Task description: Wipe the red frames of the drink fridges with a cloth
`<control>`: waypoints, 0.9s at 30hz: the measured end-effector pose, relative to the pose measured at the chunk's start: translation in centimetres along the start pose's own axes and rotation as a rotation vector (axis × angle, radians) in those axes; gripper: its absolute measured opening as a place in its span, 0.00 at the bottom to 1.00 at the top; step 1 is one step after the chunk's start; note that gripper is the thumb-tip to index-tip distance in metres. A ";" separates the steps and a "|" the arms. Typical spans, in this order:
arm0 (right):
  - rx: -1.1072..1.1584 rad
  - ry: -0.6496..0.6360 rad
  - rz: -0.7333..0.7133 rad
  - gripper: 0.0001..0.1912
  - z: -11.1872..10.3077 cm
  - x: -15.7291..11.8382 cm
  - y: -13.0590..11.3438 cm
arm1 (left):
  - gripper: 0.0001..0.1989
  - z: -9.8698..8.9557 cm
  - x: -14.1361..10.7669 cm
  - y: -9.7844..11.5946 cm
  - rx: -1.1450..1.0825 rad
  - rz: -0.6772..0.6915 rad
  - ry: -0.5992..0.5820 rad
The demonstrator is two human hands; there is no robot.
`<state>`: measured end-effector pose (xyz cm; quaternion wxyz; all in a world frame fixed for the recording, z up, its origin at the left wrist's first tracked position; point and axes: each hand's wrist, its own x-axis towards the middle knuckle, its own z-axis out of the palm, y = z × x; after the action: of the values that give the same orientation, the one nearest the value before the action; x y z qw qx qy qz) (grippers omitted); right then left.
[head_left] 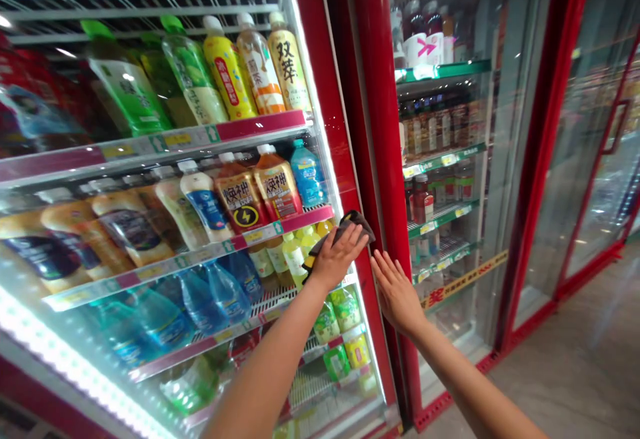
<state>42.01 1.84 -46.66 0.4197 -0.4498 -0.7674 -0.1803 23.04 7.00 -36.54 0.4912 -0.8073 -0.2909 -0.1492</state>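
A dark grey cloth with yellow patches (358,222) is pressed under my left hand (339,256), against the glass at the right edge of a lit drinks cooler. The fingers of that hand lie over the cloth. My right hand (397,292) rests with outstretched fingers on the red door frame (383,126), just right of the cloth, and holds nothing. Behind the glass, near my left hand, stand a blue bottle (309,172) and small yellow-green bottles (295,256).
Shelves (165,267) of bottled drinks fill the cooler on the left. Another glass-door cooler with green-edged shelves (443,159) stands to the right, a yellow strip (465,279) across its door. A door handle (617,127) shows farther right, above the grey floor (575,359).
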 end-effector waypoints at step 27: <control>0.256 0.120 0.230 0.45 1.5 -2.8 -1.1 | 0.35 1.0 -3.9 2.1 -0.118 -0.254 -0.101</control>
<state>41.08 0.73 -49.69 0.5363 -0.4659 -0.7014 -0.0585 21.19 5.92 -40.55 0.4047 -0.7981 -0.4057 -0.1864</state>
